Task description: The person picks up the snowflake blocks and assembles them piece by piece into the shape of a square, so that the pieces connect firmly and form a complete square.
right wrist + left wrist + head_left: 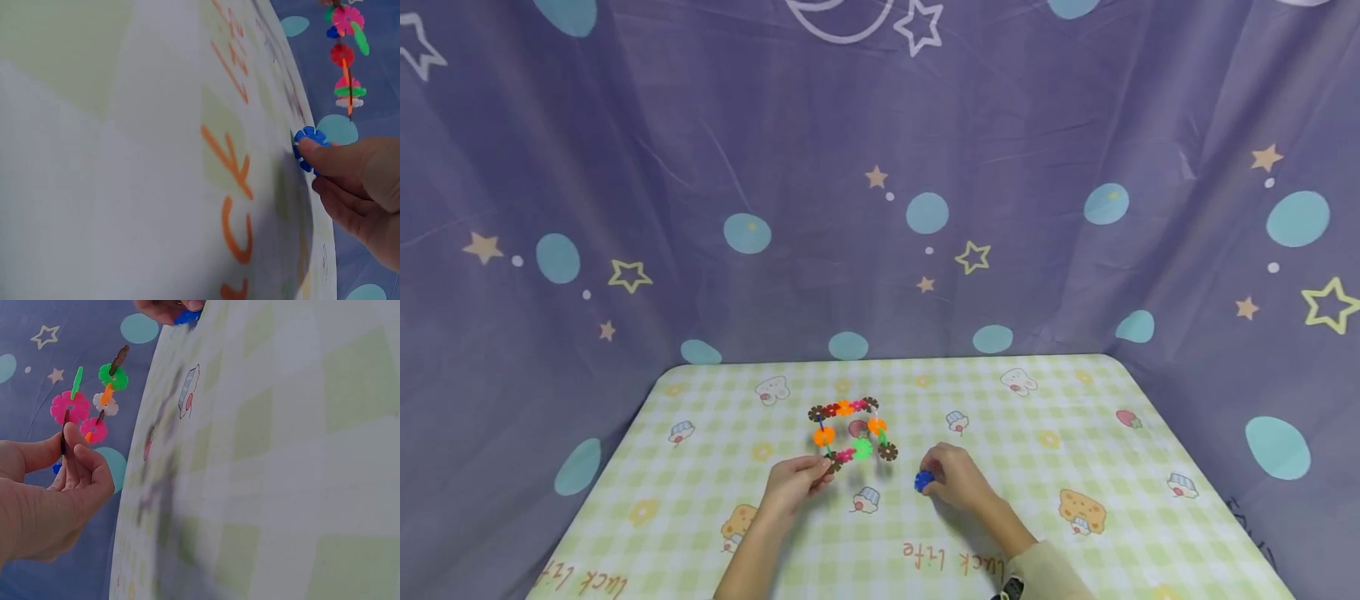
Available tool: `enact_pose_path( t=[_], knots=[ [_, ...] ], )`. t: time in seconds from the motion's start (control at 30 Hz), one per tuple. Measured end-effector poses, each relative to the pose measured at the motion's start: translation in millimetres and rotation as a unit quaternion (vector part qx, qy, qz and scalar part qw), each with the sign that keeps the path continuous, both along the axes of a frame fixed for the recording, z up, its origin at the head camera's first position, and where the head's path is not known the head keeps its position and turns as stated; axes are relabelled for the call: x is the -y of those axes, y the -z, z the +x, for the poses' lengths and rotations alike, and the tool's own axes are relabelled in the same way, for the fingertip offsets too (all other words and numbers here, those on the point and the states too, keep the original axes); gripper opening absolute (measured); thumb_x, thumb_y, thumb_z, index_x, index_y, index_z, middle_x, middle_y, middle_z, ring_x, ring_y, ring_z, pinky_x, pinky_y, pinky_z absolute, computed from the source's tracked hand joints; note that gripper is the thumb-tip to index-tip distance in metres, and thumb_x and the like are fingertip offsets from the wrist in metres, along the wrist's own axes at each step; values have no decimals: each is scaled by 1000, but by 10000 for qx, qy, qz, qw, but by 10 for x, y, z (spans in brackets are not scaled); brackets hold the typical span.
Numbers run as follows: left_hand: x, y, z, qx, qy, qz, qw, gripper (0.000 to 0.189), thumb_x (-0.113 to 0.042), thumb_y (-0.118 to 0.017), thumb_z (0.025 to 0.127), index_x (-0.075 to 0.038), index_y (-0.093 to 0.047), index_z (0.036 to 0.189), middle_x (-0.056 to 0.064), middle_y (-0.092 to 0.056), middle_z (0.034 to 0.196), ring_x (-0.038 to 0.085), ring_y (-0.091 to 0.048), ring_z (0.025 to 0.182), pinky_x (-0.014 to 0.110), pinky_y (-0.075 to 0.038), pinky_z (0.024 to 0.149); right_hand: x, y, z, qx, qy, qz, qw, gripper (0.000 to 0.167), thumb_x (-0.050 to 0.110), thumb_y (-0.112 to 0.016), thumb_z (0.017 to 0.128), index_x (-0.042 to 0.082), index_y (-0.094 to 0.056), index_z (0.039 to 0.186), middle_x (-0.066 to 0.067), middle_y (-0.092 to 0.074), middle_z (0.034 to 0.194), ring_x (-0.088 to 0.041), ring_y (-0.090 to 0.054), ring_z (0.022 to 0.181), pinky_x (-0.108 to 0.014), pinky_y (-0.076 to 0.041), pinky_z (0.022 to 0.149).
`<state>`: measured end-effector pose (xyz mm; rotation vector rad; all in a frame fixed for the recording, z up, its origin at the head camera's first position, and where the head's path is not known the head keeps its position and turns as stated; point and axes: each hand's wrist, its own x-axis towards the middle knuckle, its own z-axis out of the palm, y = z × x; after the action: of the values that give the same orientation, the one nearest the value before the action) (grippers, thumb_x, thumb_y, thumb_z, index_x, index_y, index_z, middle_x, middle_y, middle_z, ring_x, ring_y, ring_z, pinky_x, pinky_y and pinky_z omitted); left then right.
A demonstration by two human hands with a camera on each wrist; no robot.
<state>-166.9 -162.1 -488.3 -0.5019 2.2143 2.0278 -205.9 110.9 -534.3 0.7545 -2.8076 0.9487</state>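
My left hand (795, 485) pinches the near-left corner of a frame of linked snowflake discs (845, 407), lifted above the table. Brown discs sit at its corners, with orange, pink, red and green ones between. In the left wrist view, thumb and fingers grip a brown disc (65, 432) edge-on, and pink and green discs stand beyond it. My right hand (958, 477) holds a loose blue snowflake disc (923, 481) between thumb and fingers, low over the table and apart from the frame. The right wrist view shows the blue disc's notched rim, partly covered by the thumb.
The table (1150, 467) wears a green-and-white checked cloth printed with cupcakes, bears and lettering. Behind it and at both sides hangs a purple curtain (820, 125) with stars and blue ovals. A dark watch (1011, 587) shows at the right wrist.
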Motion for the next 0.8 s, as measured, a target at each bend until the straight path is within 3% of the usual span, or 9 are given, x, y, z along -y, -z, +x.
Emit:
enact_pose_path(
  t=[0.17,0.33,0.47,0.57,0.67,0.8],
  knots=[
    [-18,17,15,-25,72,26,10000,28,-7,-63,90,14,-63,109,2,-70,75,6,-63,66,22,-55,63,45,-30,46,393,252,-708,9964,13,6,-79,73,14,-69,77,5,-67,69,3,-51,59,-15,-46,55],
    [-36,18,33,0,85,32,10000,28,-6,-63,90,14,-63,109,2,-69,76,6,-63,66,22,-55,64,80,-52,81,602,477,-1372,9876,9,7,-79,75,13,-74,80,0,-72,70,2,-56,57,-17,-50,54],
    [-44,17,44,27,75,45,10000,28,-6,-63,90,15,-63,110,2,-69,75,6,-63,66,22,-55,64,124,-86,89,1040,621,-2226,9674,9,6,-78,75,9,-75,83,-9,-75,76,-5,-65,59,-20,-55,57],
    [-53,9,57,47,120,13,9999,28,-7,-63,90,14,-63,109,3,-69,76,6,-62,66,22,-55,64,173,-115,86,1319,711,-2843,9470,10,3,-76,77,1,-74,87,-17,-74,81,-14,-69,60,-27,-58,59],
    [-66,0,72,49,181,-17,9998,28,-7,-64,90,14,-63,108,3,-69,75,7,-62,65,23,-55,63,237,-173,99,1346,845,-3182,9346,11,-2,-73,79,-5,-72,89,-23,-73,83,-23,-70,61,-33,-59,60],
    [-78,-16,89,23,205,41,9998,27,-6,-64,90,15,-63,108,2,-68,73,7,-61,63,22,-54,61,327,-367,172,1471,890,-3537,9194,11,-7,-70,79,-11,-69,90,-29,-71,82,-31,-70,62,-40,-59,63]
  ],
)
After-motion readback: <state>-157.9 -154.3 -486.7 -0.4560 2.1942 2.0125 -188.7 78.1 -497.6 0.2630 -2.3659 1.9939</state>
